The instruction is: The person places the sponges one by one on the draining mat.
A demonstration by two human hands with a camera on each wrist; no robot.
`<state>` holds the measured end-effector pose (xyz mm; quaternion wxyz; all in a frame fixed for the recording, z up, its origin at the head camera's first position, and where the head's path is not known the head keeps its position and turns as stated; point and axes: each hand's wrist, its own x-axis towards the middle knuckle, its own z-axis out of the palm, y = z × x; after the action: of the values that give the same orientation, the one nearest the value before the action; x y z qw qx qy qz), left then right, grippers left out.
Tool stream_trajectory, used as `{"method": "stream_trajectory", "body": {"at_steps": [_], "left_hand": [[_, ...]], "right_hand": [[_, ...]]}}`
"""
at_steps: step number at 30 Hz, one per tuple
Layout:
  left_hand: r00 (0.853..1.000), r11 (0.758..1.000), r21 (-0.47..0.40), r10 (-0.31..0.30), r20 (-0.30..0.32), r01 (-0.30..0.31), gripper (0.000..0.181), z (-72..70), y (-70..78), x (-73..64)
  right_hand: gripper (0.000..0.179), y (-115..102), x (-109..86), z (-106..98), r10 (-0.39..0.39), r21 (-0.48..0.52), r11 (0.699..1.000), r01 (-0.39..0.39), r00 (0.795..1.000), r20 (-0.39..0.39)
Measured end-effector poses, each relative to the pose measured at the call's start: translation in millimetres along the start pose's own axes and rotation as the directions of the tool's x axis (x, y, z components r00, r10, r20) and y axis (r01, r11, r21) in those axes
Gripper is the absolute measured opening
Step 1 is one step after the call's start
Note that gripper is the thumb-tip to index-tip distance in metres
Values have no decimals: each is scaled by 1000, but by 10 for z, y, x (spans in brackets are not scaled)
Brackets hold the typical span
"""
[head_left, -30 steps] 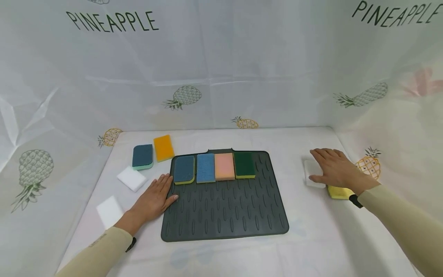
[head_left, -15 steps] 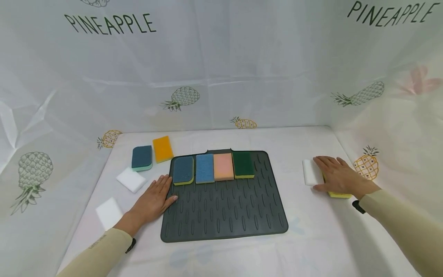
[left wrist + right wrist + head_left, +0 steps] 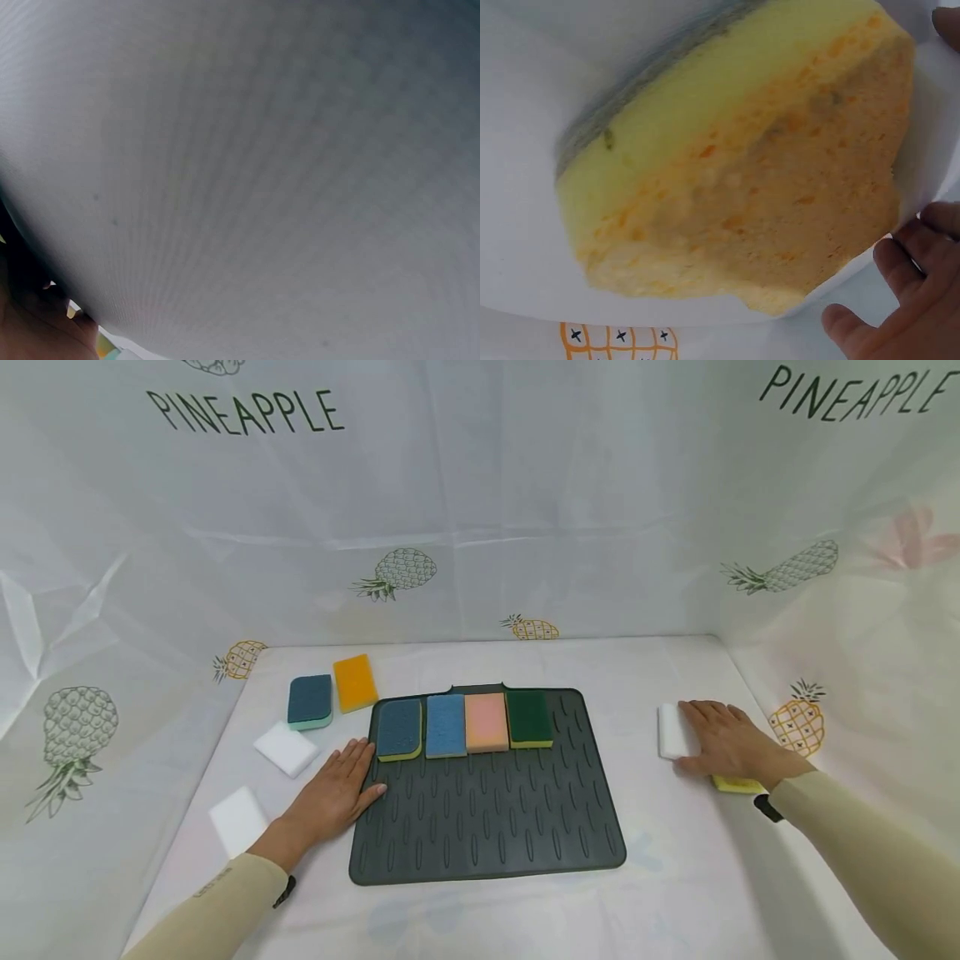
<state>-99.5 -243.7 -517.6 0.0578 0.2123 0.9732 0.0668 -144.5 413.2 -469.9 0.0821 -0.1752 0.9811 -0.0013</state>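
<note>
In the head view my left hand [image 3: 330,793] lies flat, fingers extended, at the left edge of a dark ribbed mat [image 3: 487,818]. On the right, my right hand [image 3: 731,743] holds a white sponge [image 3: 673,732] between fingertips and thumb; the hand hides the sponge's right part. Under that hand's wrist lies a yellow sponge [image 3: 737,785], which looms close in the right wrist view as yellow foam [image 3: 742,172] beside the right fingers [image 3: 900,270]. Along the mat's far side sit a dark blue sponge [image 3: 399,728], a blue one [image 3: 446,725], a pink one [image 3: 486,722] and a dark green one [image 3: 529,718].
Left of the mat lie an orange sponge [image 3: 356,682], a dark blue-green sponge [image 3: 310,700] and two white sponges, one farther [image 3: 286,748] and one nearer [image 3: 238,820]. Pineapple-printed sheeting [image 3: 570,527] rises behind and at both sides. Grey blur fills most of the left wrist view.
My right hand has come down from above the white sponge, and its fingertips and thumb now close on it. The left hand has stayed in place.
</note>
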Motion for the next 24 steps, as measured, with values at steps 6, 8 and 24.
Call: {"method": "stream_trajectory", "body": {"at_steps": [6, 8, 24], "left_hand": [[1000, 1000, -9, 0, -4, 0, 82, 4, 5, -1], [1000, 1000, -11, -1, -4, 1, 82, 7, 7, -2], [1000, 1000, 2, 1, -3, -1, 82, -18, 18, -4]], "right_hand": [[99, -45, 76, 22, -19, -31, 999, 13, 981, -191], [99, -58, 98, 37, -28, -56, 998, 16, 974, -225], [101, -246, 283, -14, -136, -129, 987, 97, 930, -343]]}}
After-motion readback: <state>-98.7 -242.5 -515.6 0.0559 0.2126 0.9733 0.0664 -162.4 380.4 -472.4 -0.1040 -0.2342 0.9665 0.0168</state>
